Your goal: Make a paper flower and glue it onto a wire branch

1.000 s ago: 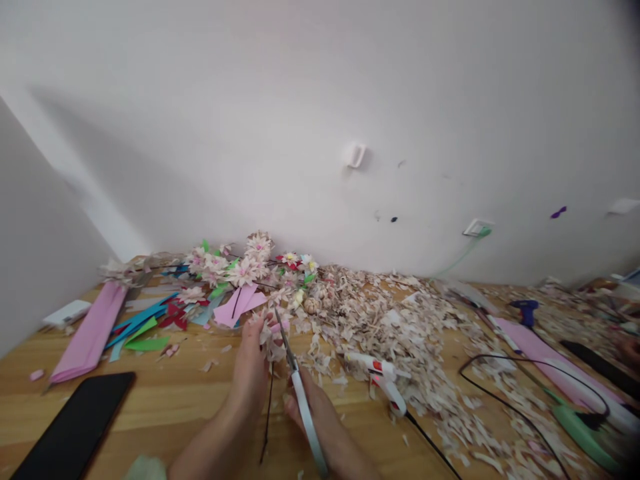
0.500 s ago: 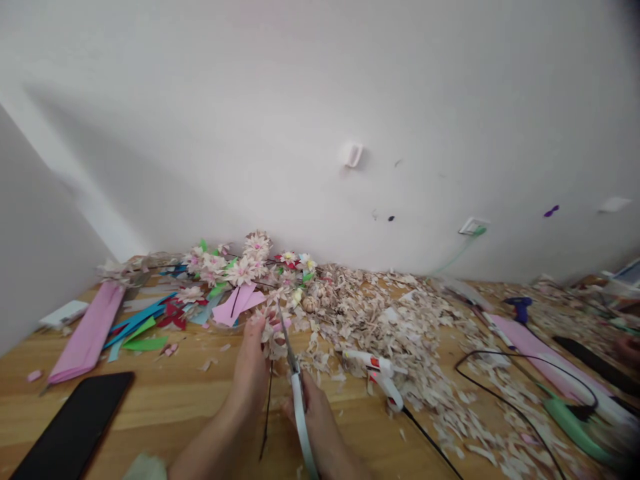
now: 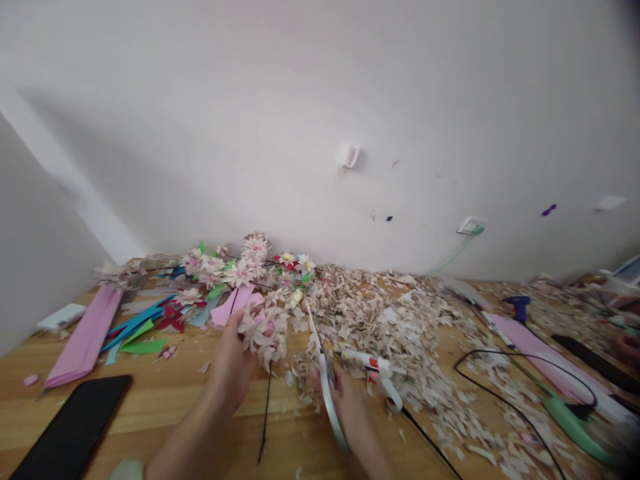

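Note:
My left hand point(image 3: 235, 363) is closed on a handmade flower point(image 3: 265, 333) with pale, cream-pink petals. Its thin dark stem point(image 3: 266, 413) hangs down over the wooden table. In my right hand point(image 3: 345, 400) is a pair of scissors point(image 3: 326, 393) with whitish handles, the blades pointing up and away from me. The scissors are apart from the flower, to its right. Pale petal scraps point(image 3: 305, 373) lie beneath and beside the blades. Behind my left hand, pink paper pieces point(image 3: 237, 303) rest near a cluster of finished-looking flowers point(image 3: 243, 270).
A white glue gun point(image 3: 377, 370) lies right of my right hand, before a wide heap of petal scraps point(image 3: 420, 340). At left are a black phone point(image 3: 73, 427) and folded pink paper point(image 3: 85, 337). A blue glue gun point(image 3: 520, 307) and another person's hand point(image 3: 627, 348) are far right.
The scissors have moved right, away from the flower, with my right hand. My left hand has shifted slightly left, and more of the flower now shows.

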A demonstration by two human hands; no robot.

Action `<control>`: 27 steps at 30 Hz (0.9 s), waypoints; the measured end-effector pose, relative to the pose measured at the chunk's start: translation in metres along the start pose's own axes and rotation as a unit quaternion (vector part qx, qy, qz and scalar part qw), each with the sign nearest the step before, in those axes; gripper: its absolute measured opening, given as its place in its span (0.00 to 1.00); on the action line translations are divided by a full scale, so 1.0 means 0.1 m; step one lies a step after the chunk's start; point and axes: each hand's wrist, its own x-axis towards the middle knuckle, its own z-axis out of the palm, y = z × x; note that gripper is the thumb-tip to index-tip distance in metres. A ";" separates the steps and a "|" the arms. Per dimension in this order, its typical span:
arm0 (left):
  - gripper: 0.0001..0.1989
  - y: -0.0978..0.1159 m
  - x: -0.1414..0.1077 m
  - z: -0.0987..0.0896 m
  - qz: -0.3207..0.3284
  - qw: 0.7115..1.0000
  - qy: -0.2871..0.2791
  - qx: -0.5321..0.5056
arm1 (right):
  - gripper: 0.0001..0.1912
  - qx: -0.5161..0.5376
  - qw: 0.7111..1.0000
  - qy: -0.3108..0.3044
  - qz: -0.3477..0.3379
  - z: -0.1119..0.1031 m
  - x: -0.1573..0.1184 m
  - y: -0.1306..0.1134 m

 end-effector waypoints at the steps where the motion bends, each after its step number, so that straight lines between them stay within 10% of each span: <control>1: 0.12 0.04 0.01 -0.01 0.009 1.000 -0.001 -0.005 | 0.17 -0.066 0.997 -0.013 0.028 -0.09 -0.02 0.00; 6: 0.12 0.22 0.04 -0.08 0.025 0.999 -0.010 -0.030 | 0.13 -0.267 0.959 -0.038 0.093 -0.29 -0.13 -0.03; 19: 0.03 0.31 -0.04 -0.11 0.015 0.999 -0.030 0.013 | 0.12 -0.257 0.966 0.004 -0.011 -0.15 -0.19 0.08; 27: 0.06 0.32 -0.02 -0.14 0.003 0.998 -0.046 0.039 | 0.16 -0.281 0.954 0.020 0.106 -0.96 -0.31 0.25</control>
